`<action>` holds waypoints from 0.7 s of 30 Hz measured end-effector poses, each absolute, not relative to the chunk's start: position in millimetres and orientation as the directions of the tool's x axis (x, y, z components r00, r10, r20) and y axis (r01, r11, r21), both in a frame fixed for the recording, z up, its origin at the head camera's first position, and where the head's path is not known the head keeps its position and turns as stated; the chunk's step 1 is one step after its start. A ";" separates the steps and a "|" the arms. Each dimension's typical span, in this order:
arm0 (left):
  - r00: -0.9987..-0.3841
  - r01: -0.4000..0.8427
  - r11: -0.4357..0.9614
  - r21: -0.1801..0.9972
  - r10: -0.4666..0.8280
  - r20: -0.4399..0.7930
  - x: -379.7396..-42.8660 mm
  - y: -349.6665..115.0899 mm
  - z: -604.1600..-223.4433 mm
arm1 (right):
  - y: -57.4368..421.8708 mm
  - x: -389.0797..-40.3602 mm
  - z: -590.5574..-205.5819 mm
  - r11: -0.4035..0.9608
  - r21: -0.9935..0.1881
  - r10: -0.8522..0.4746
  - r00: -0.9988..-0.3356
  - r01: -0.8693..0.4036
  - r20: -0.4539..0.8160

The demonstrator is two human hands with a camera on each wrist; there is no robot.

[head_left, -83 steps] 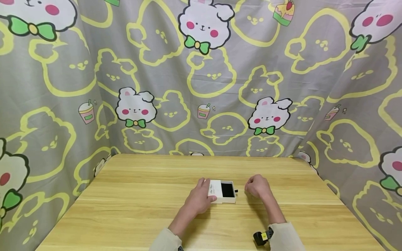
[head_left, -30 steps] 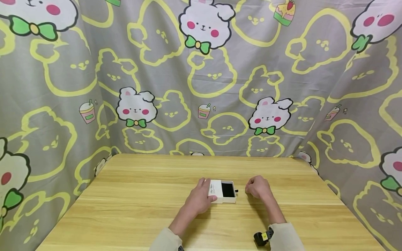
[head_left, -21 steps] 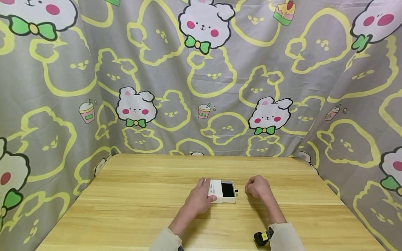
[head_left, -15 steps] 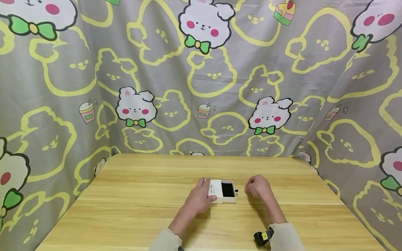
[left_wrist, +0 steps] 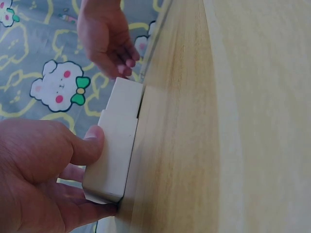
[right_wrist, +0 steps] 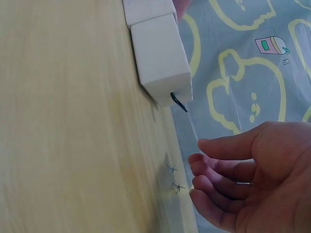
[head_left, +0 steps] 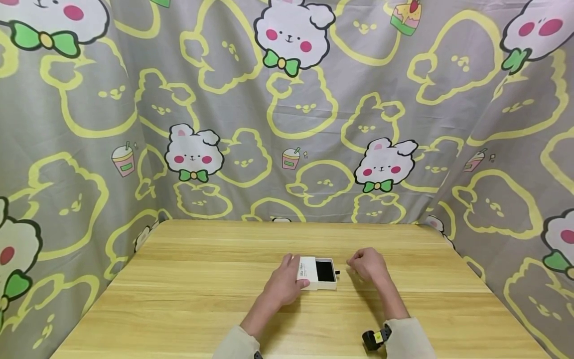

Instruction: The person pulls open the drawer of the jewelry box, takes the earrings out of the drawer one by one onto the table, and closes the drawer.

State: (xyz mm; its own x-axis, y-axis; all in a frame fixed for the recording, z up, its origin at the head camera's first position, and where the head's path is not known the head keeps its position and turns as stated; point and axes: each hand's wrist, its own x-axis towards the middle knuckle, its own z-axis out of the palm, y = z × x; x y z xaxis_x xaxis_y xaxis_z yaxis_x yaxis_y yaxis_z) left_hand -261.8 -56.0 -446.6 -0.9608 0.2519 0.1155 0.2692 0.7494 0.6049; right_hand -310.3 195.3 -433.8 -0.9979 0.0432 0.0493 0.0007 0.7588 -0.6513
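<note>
A small white drawer-style jewelry box (head_left: 307,269) lies on the wooden table, its tray (head_left: 334,287) slid partly out to the right. Black padding (head_left: 325,271) lines the tray, and a black ribbon tab (right_wrist: 178,102) sticks out of its end. My left hand (head_left: 282,284) grips the sleeve end, thumb on one side and fingers on the other. Right of the tab, apart from the box, is my right hand (head_left: 369,264), fingers loosely curled, thumb and index slightly parted. Nothing shows between them. Two tiny dark star-shaped pieces (right_wrist: 178,188) appear near its fingertips in the right wrist view.
The wood-grain table (head_left: 202,299) extends around both hands. A grey curtain (head_left: 251,114) with cartoon animals hangs behind and at both sides. A black wrist camera (head_left: 371,341) sits at the right sleeve, just above the tabletop.
My right hand has shifted slightly up and left, and its thumb and index tips now reach out further toward the box. The left hand and the box have stayed where they were.
</note>
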 end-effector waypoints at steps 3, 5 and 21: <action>-0.960 0.274 0.750 0.601 0.253 0.122 -261.6 -56.1 -446.1 | 194.6 -310.3 -431.3 0.752 -0.659 0.054 -0.997 0.002 0.059; -0.960 0.274 0.752 0.599 0.253 0.122 -261.7 -56.2 -445.9 | 193.8 -309.8 -429.5 0.751 -0.660 0.057 -0.996 0.000 0.066; -0.962 0.266 0.750 0.605 0.246 0.119 -258.8 -55.2 -443.1 | 186.0 -308.0 -427.6 0.656 -0.755 0.035 -0.999 0.000 0.031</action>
State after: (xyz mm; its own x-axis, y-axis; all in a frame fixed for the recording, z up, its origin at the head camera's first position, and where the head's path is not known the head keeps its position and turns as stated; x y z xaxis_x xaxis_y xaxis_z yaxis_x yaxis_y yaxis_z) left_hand -258.8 -55.2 -443.1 -0.9621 0.2457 0.1186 0.2662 0.7504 0.6050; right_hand -308.0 186.0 -427.6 -0.9989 0.0351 0.0310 -0.0003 0.6563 -0.7545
